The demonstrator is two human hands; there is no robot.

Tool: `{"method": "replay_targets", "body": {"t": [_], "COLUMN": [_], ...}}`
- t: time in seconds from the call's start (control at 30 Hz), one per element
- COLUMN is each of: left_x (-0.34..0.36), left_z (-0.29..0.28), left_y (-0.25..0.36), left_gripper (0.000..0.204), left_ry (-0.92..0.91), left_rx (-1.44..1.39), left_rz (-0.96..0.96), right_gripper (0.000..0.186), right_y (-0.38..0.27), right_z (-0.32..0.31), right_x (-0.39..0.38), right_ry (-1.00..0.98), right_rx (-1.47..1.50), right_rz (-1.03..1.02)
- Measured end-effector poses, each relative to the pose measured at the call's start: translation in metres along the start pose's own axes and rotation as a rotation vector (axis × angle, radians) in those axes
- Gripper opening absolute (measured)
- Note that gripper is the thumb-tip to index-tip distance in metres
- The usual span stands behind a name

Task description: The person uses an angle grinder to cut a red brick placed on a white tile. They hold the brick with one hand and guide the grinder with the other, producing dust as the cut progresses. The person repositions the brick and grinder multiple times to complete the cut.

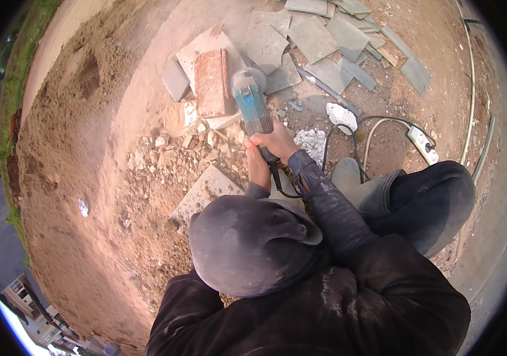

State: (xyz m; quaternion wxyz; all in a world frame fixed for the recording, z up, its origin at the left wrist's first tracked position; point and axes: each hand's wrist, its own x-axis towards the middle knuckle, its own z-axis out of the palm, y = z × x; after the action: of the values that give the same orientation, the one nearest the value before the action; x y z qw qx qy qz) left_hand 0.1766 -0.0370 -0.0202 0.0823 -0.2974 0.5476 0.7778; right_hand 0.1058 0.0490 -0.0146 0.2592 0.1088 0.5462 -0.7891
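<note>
An angle grinder with a teal and dark body is held out in front of me, its power cord trailing from the rear. My right hand wraps around the back of its body. Just behind and to the left, my left hand is closed on the grinder's rear end. At the front, the blurred disc and its guard are beside the right edge of a reddish block. Beneath that block lies a pale slab. Whether the disc touches the block I cannot tell.
Several grey-green tiles lie scattered at the far right. A power strip with black and pale cords rests right of my boot. Rubble and a speckled slab lie nearer. A soil mound rises left; dust hangs ahead.
</note>
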Motion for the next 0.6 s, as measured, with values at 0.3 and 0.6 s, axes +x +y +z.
{"method": "replay_targets", "body": {"t": [0.3, 0.6], "left_x": [-0.006, -0.016], "left_z": [-0.005, -0.005], "left_y": [-0.001, 0.005], "left_gripper": [0.075, 0.071], "left_ry": [-0.021, -0.028], "left_rx": [0.013, -0.055], "left_rz": [0.015, -0.082], "right_gripper": [0.06, 0.056], "right_y": [0.009, 0.005], "right_z": [0.002, 0.006], "right_x": [-0.005, -0.014], "right_ry": [0.021, -0.006], "right_rx": [-0.032, -0.029], "right_rz": [0.019, 0.019]}}
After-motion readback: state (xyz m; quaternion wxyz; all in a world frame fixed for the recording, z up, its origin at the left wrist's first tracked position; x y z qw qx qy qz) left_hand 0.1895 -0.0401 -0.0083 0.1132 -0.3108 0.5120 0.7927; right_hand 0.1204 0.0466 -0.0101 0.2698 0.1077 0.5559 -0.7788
